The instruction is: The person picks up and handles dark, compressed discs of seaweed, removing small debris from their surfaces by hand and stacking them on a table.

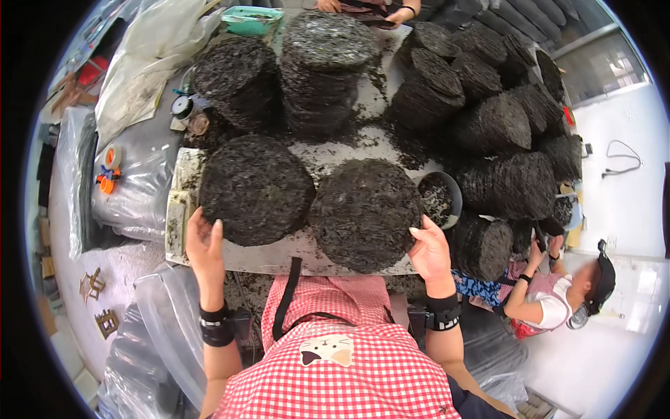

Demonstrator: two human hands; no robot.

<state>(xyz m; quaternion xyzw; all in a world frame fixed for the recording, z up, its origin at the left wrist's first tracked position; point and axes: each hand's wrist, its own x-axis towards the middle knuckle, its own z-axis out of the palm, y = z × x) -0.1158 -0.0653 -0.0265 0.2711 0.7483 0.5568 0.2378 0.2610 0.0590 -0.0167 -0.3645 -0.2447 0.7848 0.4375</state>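
Before me are two round, dark sheets that look like dried seaweed. My left hand (206, 251) has the lower left edge of the left seaweed round (256, 191) between thumb and fingers. At the right edge of the right seaweed round (366, 214), my right hand (433, 251) pinches with the thumb on top. The two rounds meet or nearly meet in the middle. Whether each is a single sheet or the top of a pile cannot be told. Close to my right fingers stands a bowl (454, 199) of seaweed scraps.
Tall seaweed stacks (327, 78) stand at the back of the crumb-strewn white table (256, 260). More stacks (507, 186) lie along the right. Orange-handled tape (108, 183) rests on plastic bags at left. One co-worker (544, 298) works at right; another person's hands (400, 15) show across the table.
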